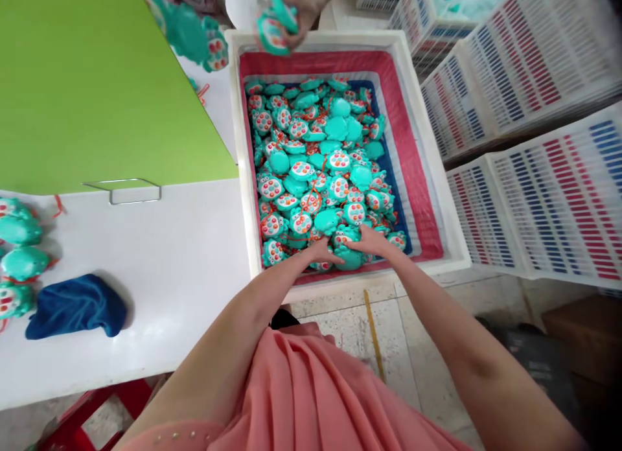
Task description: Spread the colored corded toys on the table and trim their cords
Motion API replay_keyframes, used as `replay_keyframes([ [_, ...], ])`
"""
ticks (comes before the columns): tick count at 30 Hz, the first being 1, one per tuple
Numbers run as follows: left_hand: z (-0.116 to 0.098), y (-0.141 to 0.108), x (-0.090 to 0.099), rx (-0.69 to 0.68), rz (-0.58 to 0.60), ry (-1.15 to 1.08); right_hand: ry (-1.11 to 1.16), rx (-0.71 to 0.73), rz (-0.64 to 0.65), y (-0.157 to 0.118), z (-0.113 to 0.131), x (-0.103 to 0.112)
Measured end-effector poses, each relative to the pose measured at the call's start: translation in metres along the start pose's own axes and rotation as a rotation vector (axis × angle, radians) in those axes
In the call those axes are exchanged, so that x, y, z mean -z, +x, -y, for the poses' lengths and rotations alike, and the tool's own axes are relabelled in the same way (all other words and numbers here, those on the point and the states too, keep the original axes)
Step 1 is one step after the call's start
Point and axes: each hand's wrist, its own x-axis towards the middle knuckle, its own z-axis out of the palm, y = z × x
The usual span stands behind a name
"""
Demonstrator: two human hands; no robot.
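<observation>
White tabletop (179, 256) spreads from 10 down to 8 o'clock, and across its 10 o'clock part lies a lime-green panel (97, 81). A white bin (244, 153), lined in red, white and blue striped sheeting, takes up the middle and 12 o'clock. White slatted crates (549, 198) with red and blue bands stand at 2 and 3 o'clock. At 6 o'clock hangs the wearer's pink garment (311, 399); a red stool (104, 412) shows near 8, below the tabletop. A dark blue cloth (80, 305) lies crumpled between 8 and 9.

Both bare hands reach to the bin's 6 o'clock side. The left hand (326, 250) and right hand (368, 240) touch the pile, visible fingers spread; other fingertips are hidden, so I cannot tell whether either grips anything. At 12 o'clock a co-worker's hand (301, 17), blurred, holds one teal toy over the rim.

Teal toys (339, 159) with dotted white faces heap inside the bin; more sit at 9 and 11 o'clock. Smallest come the orange cords (313, 201), thin loops among the heap.
</observation>
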Motion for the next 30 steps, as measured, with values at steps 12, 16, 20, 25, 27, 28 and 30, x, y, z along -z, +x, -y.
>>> replay_keyframes([
  [12,0.003,-0.012,0.005,0.006,0.075,-0.112,0.556,-0.373,0.339,-0.016,-0.008,-0.014],
  [16,-0.013,-0.025,0.009,0.036,0.043,-0.143,0.642,-0.375,0.353,-0.028,-0.002,-0.008],
  [20,-0.044,-0.045,0.015,0.007,0.068,-0.133,0.732,-0.288,0.360,-0.051,0.014,0.010],
  [25,-0.085,-0.099,0.039,-0.159,-0.023,-0.185,0.771,-0.209,0.266,-0.083,0.066,0.025],
  [27,-0.093,-0.139,0.061,-0.168,-0.094,-0.153,0.769,-0.173,0.241,-0.097,0.099,0.016],
  [28,-0.094,-0.163,0.075,-0.153,-0.143,-0.126,0.787,-0.139,0.263,-0.103,0.119,0.006],
  [30,-0.087,-0.215,0.105,-0.094,-0.228,-0.113,0.856,-0.041,0.383,-0.116,0.163,-0.025],
])
